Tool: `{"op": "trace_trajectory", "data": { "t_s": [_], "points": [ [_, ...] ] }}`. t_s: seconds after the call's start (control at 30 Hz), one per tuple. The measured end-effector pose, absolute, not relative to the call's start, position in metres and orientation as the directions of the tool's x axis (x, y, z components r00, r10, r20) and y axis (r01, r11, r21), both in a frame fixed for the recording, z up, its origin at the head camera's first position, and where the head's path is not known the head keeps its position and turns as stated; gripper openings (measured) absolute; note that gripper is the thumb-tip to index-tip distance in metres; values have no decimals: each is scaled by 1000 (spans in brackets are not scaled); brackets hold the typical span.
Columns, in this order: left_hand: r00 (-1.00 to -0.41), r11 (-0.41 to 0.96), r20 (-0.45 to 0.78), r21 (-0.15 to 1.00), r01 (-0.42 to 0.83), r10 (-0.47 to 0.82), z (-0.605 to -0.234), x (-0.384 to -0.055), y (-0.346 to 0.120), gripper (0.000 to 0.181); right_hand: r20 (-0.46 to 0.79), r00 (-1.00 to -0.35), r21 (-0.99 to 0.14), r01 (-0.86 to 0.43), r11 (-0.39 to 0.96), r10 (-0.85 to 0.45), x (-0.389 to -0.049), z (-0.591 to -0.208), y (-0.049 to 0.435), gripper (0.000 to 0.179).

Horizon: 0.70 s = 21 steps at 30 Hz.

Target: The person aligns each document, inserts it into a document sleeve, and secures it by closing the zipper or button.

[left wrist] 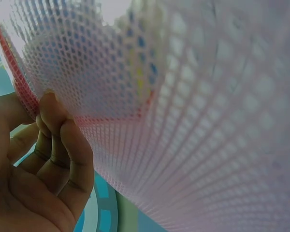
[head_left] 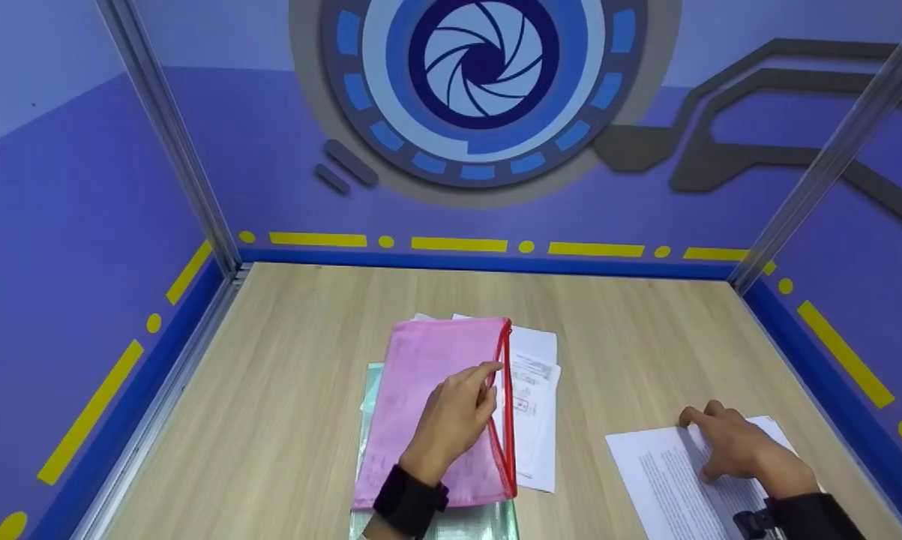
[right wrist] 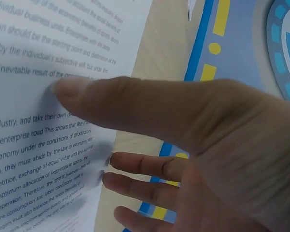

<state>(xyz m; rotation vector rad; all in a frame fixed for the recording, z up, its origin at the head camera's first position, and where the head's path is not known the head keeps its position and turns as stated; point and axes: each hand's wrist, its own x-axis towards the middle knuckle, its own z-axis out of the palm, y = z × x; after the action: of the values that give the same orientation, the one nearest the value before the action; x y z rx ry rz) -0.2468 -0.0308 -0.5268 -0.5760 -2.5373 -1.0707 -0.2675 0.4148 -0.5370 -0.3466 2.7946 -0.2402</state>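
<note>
Pink mesh pouch (head_left: 436,349) at centre is presenting its mouth toward 3 o'clock, where my left hand (head_left: 456,416) is pinching it. Between 3 and 4 from there, the printed sheet (head_left: 668,480) is lying lengthwise toward 5, nearer my loosely spread right hand (head_left: 747,446); frame is cutting its near end, firm contact I'm not making out.

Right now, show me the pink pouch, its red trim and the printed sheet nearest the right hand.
Pink pouch (head_left: 406,397), head view: its top face.
Red trim (head_left: 508,409), head view: strip's middle.
Printed sheet (head_left: 675,476), head view: its text block.
</note>
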Motion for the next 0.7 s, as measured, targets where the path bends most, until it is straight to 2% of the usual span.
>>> {"op": "trace_trajectory", "data": {
  "t_s": [0.33,0.47,0.6,0.7],
  "points": [
    [-879,623,421,631,462,225,-528,-246,-35,32,-339,-905,-171,-208,963,-256,-275,-535,419,67],
    [-885,619,408,642,453,225,-528,-247,-36,33,-368,-891,-225,-194,955,-268,-275,-538,421,66],
    [-884,623,409,637,453,225,-528,-247,-36,33,-455,-861,-291,-98,952,-228,-277,-539,423,78],
    [-882,629,414,630,456,226,-528,-247,-37,32,-500,-842,-280,-63,958,-202,-277,-540,423,92]
  ]
}}
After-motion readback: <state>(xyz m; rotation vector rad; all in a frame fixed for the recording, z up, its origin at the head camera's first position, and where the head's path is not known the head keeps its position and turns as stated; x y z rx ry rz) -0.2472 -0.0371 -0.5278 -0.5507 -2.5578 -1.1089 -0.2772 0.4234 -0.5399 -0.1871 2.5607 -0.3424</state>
